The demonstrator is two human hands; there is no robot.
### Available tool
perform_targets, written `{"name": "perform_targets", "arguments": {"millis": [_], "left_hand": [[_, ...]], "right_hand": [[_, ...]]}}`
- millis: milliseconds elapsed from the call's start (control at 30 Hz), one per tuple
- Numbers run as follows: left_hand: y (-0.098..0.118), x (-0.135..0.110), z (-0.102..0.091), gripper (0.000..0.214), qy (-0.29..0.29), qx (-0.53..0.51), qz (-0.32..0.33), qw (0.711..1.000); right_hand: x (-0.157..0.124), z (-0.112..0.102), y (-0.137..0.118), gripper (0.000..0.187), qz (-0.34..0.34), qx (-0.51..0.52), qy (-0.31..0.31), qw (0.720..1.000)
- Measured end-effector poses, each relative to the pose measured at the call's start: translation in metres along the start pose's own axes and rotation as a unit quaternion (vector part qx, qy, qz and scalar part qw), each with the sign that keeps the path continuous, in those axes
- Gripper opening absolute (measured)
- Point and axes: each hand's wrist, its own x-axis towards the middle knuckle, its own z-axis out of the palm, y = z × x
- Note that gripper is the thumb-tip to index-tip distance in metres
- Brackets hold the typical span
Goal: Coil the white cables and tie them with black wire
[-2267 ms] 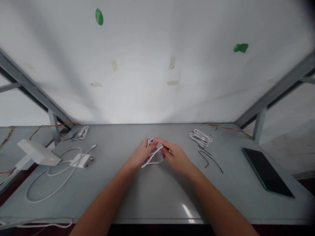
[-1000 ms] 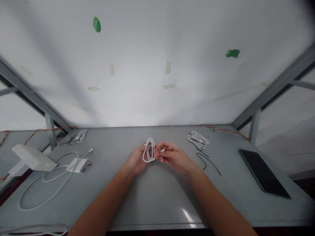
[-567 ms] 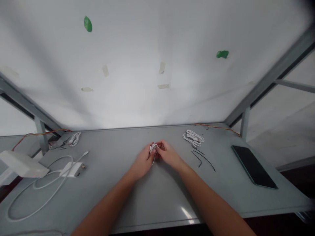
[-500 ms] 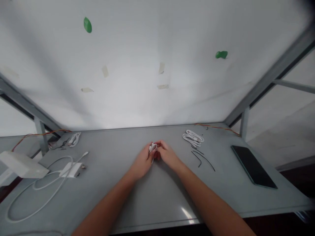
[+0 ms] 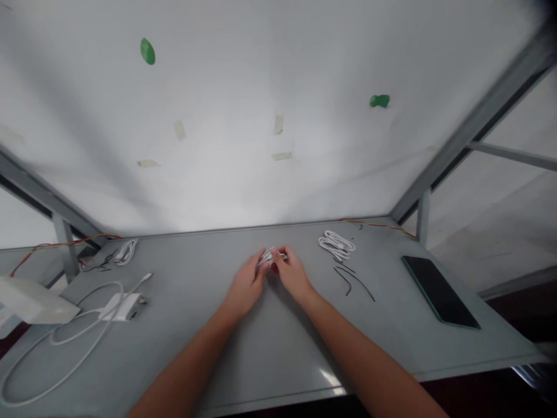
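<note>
A small bundle of white cable point(image 5: 266, 258) is between my two hands over the middle of the grey table point(image 5: 187, 313). The fingers of my left hand point(image 5: 248, 284) are closed on its left end. My right hand point(image 5: 291, 273) grips the right end, thumb on top. My fingers cover part of the bundle. To the right lies a coiled white cable point(image 5: 337, 245), with several short black twist ties point(image 5: 354, 280) in front of it. Another coiled white cable point(image 5: 127, 252) lies at the far left, beside more black ties point(image 5: 102, 264).
A black tablet point(image 5: 439, 291) lies at the right. At the left are a white adapter point(image 5: 119, 306) with a long looped cable point(image 5: 93, 363) and a white box point(image 5: 37, 302). A white wall point(image 5: 226, 191) and metal frame posts point(image 5: 423, 217) bound the table.
The cable bundle has turned from roughly upright to lying more sideways between my hands. My right thumb now presses on top of it. The whole view has shifted slightly.
</note>
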Motion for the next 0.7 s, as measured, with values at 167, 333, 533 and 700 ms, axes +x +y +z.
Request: {"name": "perform_targets", "arguments": {"millis": [167, 333, 533, 700], "left_hand": [[0.006, 0.000, 0.005, 0.056, 0.028, -0.065, -0.085, 0.994], [0.014, -0.003, 0.008, 0.047, 0.095, -0.015, -0.047, 0.994], [0.020, -0.003, 0.005, 0.052, 0.145, -0.038, -0.078, 0.986], [0.027, -0.002, 0.006, 0.056, 0.170, -0.108, -0.111, 0.973]], "right_hand": [[0.000, 0.002, 0.002, 0.056, 0.002, 0.020, 0.049, 0.999], [-0.006, 0.008, -0.005, 0.056, -0.010, 0.037, 0.003, 0.999], [-0.009, 0.011, -0.007, 0.054, -0.016, 0.056, -0.033, 0.998], [-0.008, 0.010, -0.001, 0.060, -0.003, 0.036, -0.053, 0.998]]}}
